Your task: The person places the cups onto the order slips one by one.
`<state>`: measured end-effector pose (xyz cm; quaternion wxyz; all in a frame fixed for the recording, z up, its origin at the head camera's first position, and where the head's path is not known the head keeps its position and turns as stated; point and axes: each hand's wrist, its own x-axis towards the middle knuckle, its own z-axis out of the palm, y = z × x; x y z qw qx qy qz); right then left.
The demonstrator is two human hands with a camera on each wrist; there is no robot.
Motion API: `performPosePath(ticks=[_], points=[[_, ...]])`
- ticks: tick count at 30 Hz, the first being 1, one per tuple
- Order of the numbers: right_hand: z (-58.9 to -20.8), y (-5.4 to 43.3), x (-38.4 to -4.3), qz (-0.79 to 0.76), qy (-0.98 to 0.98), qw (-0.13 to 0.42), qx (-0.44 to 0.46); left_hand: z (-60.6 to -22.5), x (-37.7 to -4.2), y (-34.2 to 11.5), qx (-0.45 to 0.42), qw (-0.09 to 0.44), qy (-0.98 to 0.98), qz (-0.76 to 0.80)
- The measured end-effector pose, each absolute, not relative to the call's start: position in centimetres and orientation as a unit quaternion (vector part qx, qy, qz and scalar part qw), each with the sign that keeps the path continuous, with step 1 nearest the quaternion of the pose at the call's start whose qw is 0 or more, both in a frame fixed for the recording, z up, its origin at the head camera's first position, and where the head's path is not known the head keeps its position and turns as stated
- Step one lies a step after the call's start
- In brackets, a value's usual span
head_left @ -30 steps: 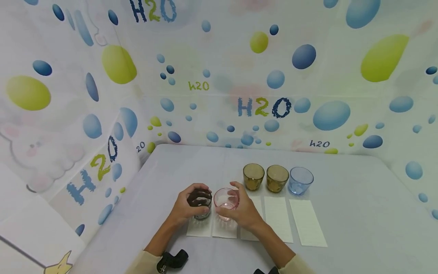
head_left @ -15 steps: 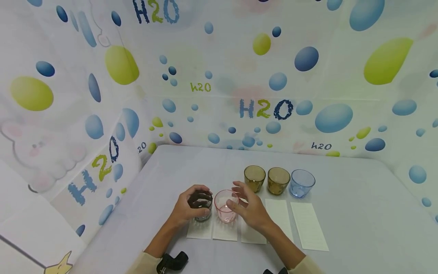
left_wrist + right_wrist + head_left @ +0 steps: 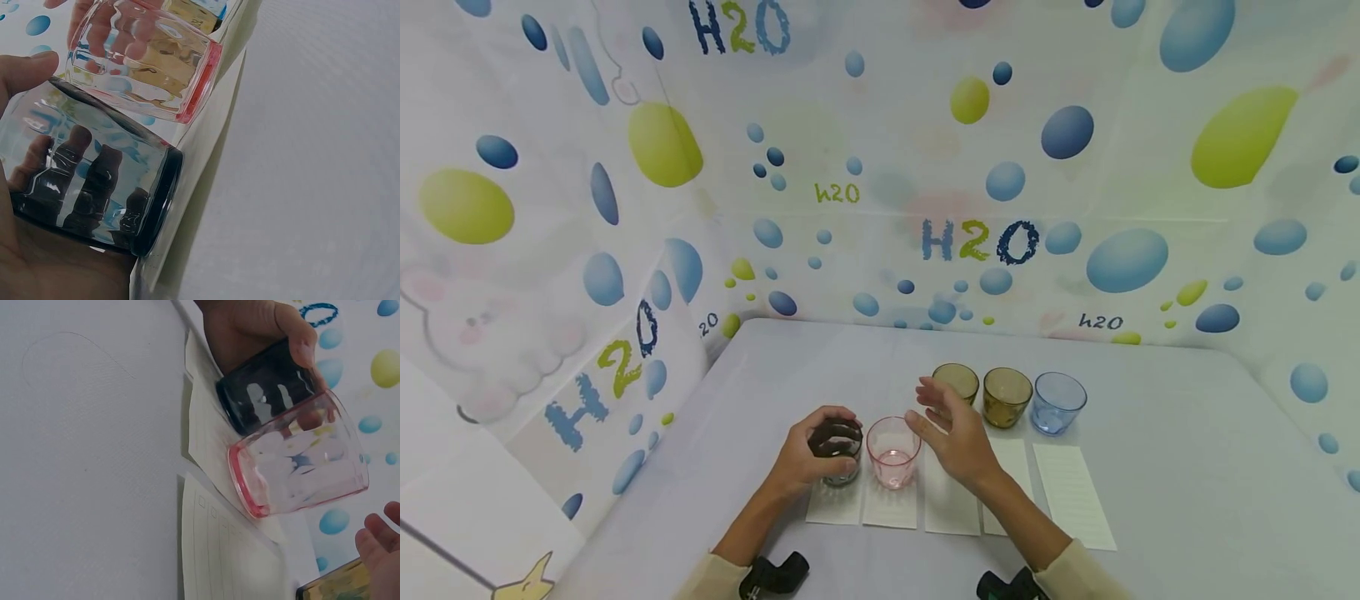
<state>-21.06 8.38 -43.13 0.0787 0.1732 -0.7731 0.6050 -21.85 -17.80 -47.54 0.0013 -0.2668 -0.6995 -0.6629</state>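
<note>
A dark grey glass (image 3: 841,472) stands upright on the leftmost paper slip, and my left hand (image 3: 796,457) grips it, thumb in front and fingers round the far side. Through the glass wall those fingers show in the left wrist view. Right beside it, on the second slip, is a clear pink glass (image 3: 892,468) with a pink rim. My right hand (image 3: 958,437) holds nothing; its fingers are spread and relaxed just right of the pink glass. In the right wrist view a gap lies between the pink glass (image 3: 300,465) and the fingers (image 3: 370,540).
Behind the slips two amber glasses (image 3: 1007,400) and a blue glass (image 3: 1059,406) stand in a row; my right hand partly covers the left amber one. More paper slips (image 3: 1073,496) lie to the right on the white table (image 3: 1187,467). A patterned cloth wall encloses the back and left.
My right hand has let go of the pink glass and drawn away to the right and back, its fingers opening. The left hand stays on the dark grey glass.
</note>
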Motion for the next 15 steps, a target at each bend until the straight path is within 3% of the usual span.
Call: performPosePath(ticks=[15], points=[[-41.9,9.1,-21.8,0.598,-0.769,0.136,0.18,-47.6,-21.8,-17.8,-0.263,0.002,-0.704,-0.659]])
